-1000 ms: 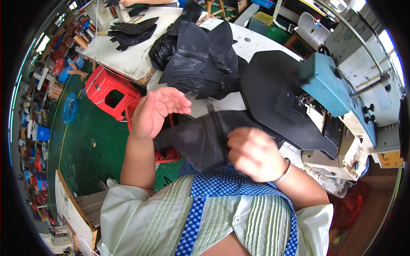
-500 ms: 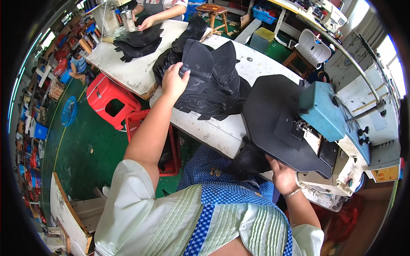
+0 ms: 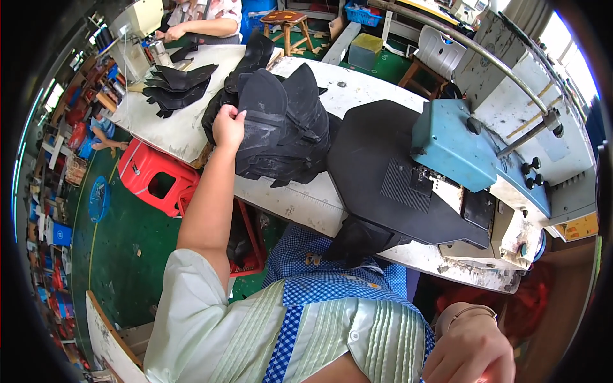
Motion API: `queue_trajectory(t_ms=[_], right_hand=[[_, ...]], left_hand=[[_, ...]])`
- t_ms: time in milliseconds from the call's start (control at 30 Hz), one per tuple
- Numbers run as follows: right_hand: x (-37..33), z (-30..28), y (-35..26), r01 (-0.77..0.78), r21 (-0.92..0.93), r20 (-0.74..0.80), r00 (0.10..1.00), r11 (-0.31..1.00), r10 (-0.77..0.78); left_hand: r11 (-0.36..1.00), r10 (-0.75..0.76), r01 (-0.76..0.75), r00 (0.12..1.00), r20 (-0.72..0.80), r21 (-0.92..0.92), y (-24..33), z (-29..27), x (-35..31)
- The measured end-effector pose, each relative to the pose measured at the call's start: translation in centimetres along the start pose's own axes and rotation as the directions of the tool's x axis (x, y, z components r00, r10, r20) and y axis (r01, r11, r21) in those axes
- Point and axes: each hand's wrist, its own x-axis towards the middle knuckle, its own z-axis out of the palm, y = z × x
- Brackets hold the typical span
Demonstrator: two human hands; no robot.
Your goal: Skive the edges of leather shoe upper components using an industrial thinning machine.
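My left hand [image 3: 228,127] is closed on the left edge of a black cut piece [image 3: 262,102], thumb on top. This piece lies uppermost on a thick heap of black cut pieces [image 3: 297,131] on the white table. My right hand [image 3: 476,351] is at the lower right, in front of my body and away from the table. Its back shows, the fingers bend downward and their tips are hidden. Between my lap and the table edge hang more black pieces [image 3: 361,239]. A blue sewing machine head [image 3: 456,143] stands over a black angular work board [image 3: 364,147] with a ribbed patch.
Another person [image 3: 204,24] works across the table, near a smaller pile of black pieces [image 3: 179,86]. A red plastic stool [image 3: 143,175] and a red crate [image 3: 258,246] stand on the floor at the left. A metal rod [image 3: 472,54] arches above the machine.
My right hand has left the board's front edge and come down toward the lower right. My left hand has closed on the top piece's edge. The whole view has shifted slightly.
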Motion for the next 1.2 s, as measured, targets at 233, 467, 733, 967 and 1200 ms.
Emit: queue_trajectory(t_ms=[233, 467, 733, 967, 1200], right_hand=[[-6.7, -3.0, -1.6, -0.338, -0.198, -0.014, 0.940, 0.920, 0.342], [-6.6, -5.3, 4.7, -0.198, -0.680, -0.226, 0.973, -0.706, -0.056], [-9.7, -6.0, 5.0, -0.240, -0.788, -0.283, 0.959, -0.567, -0.011], [-10.2, -7.0, 3.7, -0.396, -0.764, -0.547, 0.816, -0.510, 0.185], [-10.8, -8.7, 3.0, -0.514, -0.772, -0.593, 0.795, -0.374, 0.130]], left_hand=[[0.719, 0.359, -0.231, 0.931, 0.066, -0.655, 13.1, -10.1, -7.5], [0.682, 0.615, -0.115, 0.624, 0.482, -0.722, 20.8, -11.9, -17.6], [0.237, 0.546, 0.843, 0.296, 0.784, -0.483, 19.8, -8.6, -17.3], [0.678, 0.717, -0.596, 0.411, 0.563, -0.429, 25.5, -9.2, -18.6], [0.476, 0.801, -0.776, 0.188, 0.569, -0.414, 27.0, -6.2, -18.7]])
